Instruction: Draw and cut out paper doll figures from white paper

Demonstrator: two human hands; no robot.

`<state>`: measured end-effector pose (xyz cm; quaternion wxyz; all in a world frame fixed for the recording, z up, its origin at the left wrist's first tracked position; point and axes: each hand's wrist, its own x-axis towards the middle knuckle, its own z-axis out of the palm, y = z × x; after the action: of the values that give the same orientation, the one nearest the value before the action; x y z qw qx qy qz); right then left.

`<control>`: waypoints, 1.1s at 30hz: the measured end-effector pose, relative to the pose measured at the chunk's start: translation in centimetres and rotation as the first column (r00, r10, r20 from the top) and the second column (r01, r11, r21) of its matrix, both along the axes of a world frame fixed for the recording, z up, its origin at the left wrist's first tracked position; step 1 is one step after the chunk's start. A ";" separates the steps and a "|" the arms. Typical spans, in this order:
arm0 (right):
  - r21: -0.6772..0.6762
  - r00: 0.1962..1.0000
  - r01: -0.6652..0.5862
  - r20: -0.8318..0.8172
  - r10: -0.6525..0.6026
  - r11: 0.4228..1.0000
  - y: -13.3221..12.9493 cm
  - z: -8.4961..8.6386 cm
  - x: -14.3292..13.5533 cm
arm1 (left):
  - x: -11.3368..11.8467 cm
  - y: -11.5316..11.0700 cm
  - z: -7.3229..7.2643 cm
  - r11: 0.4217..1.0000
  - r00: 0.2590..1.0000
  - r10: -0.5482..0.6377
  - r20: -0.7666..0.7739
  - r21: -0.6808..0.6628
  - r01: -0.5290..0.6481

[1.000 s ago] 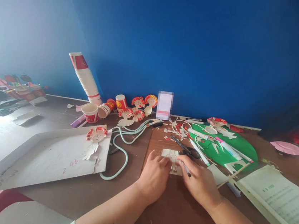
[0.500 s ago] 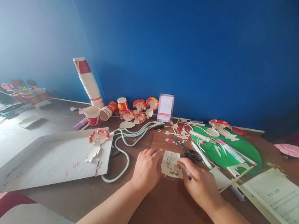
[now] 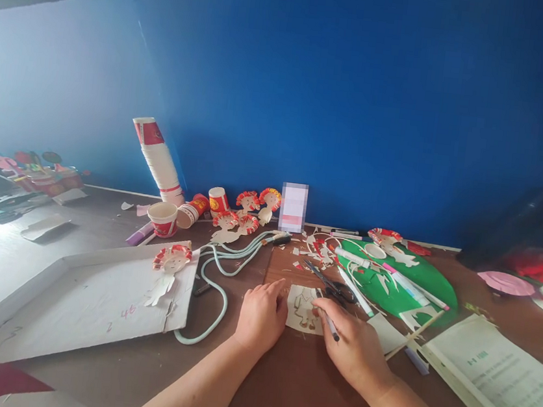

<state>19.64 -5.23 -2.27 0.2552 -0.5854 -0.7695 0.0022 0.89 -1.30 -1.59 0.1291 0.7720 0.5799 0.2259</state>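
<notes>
Head view: brown desk (image 3: 274, 393); right grip (image 3: 353, 345), pinched closed; left grip (image 3: 261, 317), loosely bent, seemingly empty. Between them lies a paper drawing (image 3: 297, 311), probably light, easily creased, best held by its edges. Right grip holds a pen (image 3: 333, 329).

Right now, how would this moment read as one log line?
right hand: holds pen at paper | left hand: beside paper | paper: figure drawn | scissors: beyond paper

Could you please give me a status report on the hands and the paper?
Right hand gripping slim grey pen. Left hand palm-down beside small white paper sheet with drawn figure. Black-handled metal scissors lying close beyond sheet.
</notes>
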 end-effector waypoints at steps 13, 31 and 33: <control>0.116 0.994 -0.068 -0.073 0.077 0.991 0.0 0.7 0.7 | 0.2 0.0 0.5 0.998 1.000 0.015 0.018 -0.063 -0.014; 0.238 0.925 0.368 -0.190 -0.328 0.899 2.4 1.4 6.7 | -0.4 0.1 -0.3 1.000 0.984 0.018 0.179 -0.026 -0.014; 0.235 0.919 0.378 -0.217 -0.330 0.896 2.4 1.7 6.8 | -0.9 0.4 -0.1 0.998 0.966 0.051 0.255 0.033 -0.062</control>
<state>26.44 -2.78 -0.62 0.3946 -0.6729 -0.6177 -0.0995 -0.01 -0.87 -1.64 0.1800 0.7224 0.5755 0.3385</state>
